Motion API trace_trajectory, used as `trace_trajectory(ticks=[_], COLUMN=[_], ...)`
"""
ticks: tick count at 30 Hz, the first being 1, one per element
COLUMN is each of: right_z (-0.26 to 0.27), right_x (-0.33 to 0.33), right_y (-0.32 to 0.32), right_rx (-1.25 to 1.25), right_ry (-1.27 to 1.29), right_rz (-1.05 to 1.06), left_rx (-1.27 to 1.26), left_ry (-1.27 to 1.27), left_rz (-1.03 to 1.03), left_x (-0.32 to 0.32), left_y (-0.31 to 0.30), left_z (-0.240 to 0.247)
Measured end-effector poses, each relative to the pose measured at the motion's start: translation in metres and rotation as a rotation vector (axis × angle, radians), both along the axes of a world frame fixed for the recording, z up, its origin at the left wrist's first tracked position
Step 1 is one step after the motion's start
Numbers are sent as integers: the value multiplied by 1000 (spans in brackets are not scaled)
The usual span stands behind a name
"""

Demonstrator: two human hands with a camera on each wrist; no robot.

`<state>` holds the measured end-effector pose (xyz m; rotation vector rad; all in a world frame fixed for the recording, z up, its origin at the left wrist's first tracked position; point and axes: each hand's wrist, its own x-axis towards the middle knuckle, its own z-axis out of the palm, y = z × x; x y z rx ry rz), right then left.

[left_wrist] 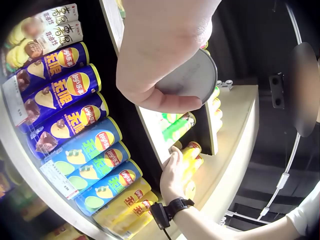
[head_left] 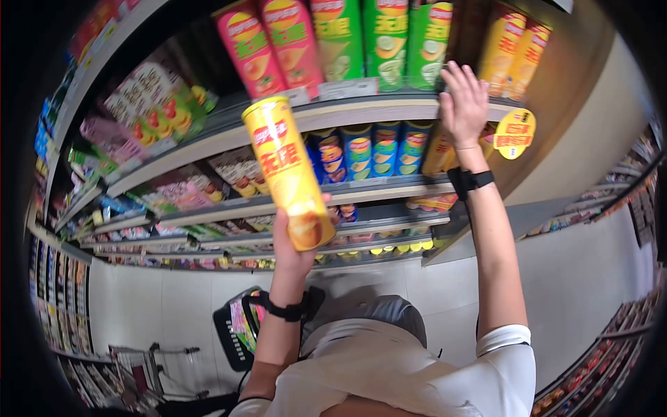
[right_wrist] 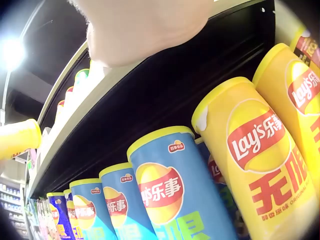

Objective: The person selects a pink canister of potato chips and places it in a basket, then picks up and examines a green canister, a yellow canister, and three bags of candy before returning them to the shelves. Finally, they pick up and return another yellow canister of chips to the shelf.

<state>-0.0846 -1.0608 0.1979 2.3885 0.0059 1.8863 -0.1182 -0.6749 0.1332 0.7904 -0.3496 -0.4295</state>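
Observation:
A yellow chip can (head_left: 288, 174) is gripped near its lower end by the left hand (head_left: 295, 243), held in front of the shelves and tilted. In the left wrist view the left hand (left_wrist: 160, 55) curls round the can's grey round base (left_wrist: 189, 77). The right hand (head_left: 464, 104) reaches to the upper shelf with extended fingers, beside a green can (head_left: 429, 45) and left of some yellow cans (head_left: 514, 55); whether it touches anything cannot be told. In the right wrist view only part of the right hand (right_wrist: 145, 30) shows, above the shelf edge.
Pink cans (head_left: 292, 42) stand on the upper shelf, blue cans (head_left: 385, 149) on the one below. A round yellow sign (head_left: 515, 133) hangs at the shelf's right end. A basket (head_left: 240, 326) with colourful packs is low on the left, and a cart (head_left: 149, 368) stands further left.

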Motion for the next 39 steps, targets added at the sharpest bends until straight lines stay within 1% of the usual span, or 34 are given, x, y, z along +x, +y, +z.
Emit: trace_trajectory(ticks=[2,5,11,18,27,31,33,35,36,37,39], right_z=[-1,0,-2,-1,0,4,10,11,16,18,32], right_x=[-2,-4,-8,-10,-11,-16,-25,-33,-49,-60,-88], right_y=[-1,0,-4,-2,0,4,6,11,26,49,79], right_rx=[-15,-14,-44,-62,-35,-34,28,374,604,982,1212], right_ry=[13,20,65,46,56,67,129,19,41,-38,-89], right_rz=[-13,-17,-65,-58,-59,-66,18,558,784,1165,1920], left_rx=[67,15,-3,36,131,153,168,129,90,88,-219], left_ry=[-10,-5,-43,-44,-137,-133,-148,-173,-185,-185,-172], left_rz=[60,0,-87,-117,-91,-79,-81,-74,-60,-56,-319], left_x=[-7,-8,-9,-13,-20,-27,-32,-33,-33,-30,-27], left_y=[-2,-4,-13,-22,-30,-30,-28,-26,-26,-25,-21], left_z=[3,0,-6,-8,-9,-8,-4,-3,-3,-1,3])
